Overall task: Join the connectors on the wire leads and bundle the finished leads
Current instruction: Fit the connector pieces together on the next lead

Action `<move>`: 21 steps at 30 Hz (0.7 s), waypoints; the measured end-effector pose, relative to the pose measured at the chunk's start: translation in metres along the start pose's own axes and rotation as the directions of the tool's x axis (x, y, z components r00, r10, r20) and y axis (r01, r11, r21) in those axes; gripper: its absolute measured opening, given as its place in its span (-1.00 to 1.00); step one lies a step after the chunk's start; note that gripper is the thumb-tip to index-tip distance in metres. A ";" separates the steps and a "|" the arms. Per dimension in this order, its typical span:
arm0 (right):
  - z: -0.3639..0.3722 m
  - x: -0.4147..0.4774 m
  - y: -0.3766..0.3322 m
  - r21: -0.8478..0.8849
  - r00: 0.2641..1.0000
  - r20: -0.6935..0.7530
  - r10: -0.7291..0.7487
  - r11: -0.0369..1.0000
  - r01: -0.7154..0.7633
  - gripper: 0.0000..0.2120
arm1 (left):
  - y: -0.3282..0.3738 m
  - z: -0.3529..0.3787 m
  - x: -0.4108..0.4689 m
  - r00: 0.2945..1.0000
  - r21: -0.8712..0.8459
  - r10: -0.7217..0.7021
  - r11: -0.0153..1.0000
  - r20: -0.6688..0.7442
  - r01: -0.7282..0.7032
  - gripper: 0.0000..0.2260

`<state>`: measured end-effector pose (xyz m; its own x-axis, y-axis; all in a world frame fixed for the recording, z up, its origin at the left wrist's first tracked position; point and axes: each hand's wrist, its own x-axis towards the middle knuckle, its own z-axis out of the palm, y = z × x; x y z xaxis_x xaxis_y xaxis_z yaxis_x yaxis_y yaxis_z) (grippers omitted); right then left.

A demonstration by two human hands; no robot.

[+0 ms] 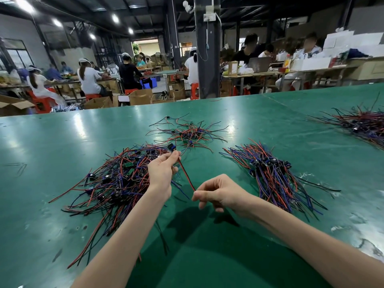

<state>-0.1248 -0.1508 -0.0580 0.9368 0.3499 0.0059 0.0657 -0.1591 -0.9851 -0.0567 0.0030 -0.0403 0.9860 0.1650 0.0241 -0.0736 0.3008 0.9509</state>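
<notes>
The left hand [163, 172] pinches the lead [186, 173] below its connector [171, 146], and the right hand [220, 193] pinches its tail. Right of the grip, the aligned pile [272, 173] looks finished. To the left, the tangled pile [124, 179] waits.

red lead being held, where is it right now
Head view, centre: the red lead runs between the left hand and right hand, over the green table, with the tangled pile to its left.

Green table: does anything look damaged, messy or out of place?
The green table has whitish scuffs near its right edge. The left pile is tangled, wires straggling toward the near edge, unlike the tidier right pile. The left hand and right hand hold one lead.
</notes>
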 end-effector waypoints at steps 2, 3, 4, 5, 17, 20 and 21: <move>-0.006 0.000 -0.003 0.003 0.997 0.065 0.038 0.999 -0.038 -0.89 | 0.000 0.001 -0.001 1.000 0.000 -0.006 1.000 0.012 0.006 -0.89; -0.010 -0.001 -0.005 0.007 0.992 0.112 0.063 0.998 -0.065 -0.87 | 0.000 0.002 -0.002 1.000 0.001 -0.014 1.000 0.023 0.014 -0.89; -0.014 -0.001 -0.006 0.006 0.984 0.159 0.086 0.996 -0.088 -0.79 | 0.000 0.003 -0.004 0.999 0.003 -0.025 1.000 0.038 0.025 -0.88; -0.019 -0.002 -0.008 0.005 0.977 0.187 0.102 0.994 -0.105 -0.70 | -0.001 0.005 -0.006 0.998 0.005 -0.038 0.999 0.058 0.038 -0.88; -0.038 0.007 -0.009 0.201 0.970 -0.223 0.094 0.978 -0.049 -0.83 | -0.020 0.029 -0.043 0.902 0.260 -0.227 0.956 0.367 0.134 -0.84; -0.039 0.008 -0.009 0.209 0.966 -0.245 0.085 0.977 -0.033 -0.85 | -0.021 0.028 -0.044 0.890 0.259 -0.230 0.957 0.394 0.132 -0.85; -0.039 0.009 -0.009 0.215 0.963 -0.258 0.082 0.976 -0.025 -0.86 | -0.021 0.028 -0.045 0.887 0.257 -0.227 0.958 0.403 0.128 -0.85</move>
<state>-0.1039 -0.1827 -0.0427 0.9959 0.0853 -0.0304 -0.0335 0.0343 -0.9989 -0.0953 -0.0372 -0.0524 0.9513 -0.3003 -0.0700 0.0945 0.0677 0.9932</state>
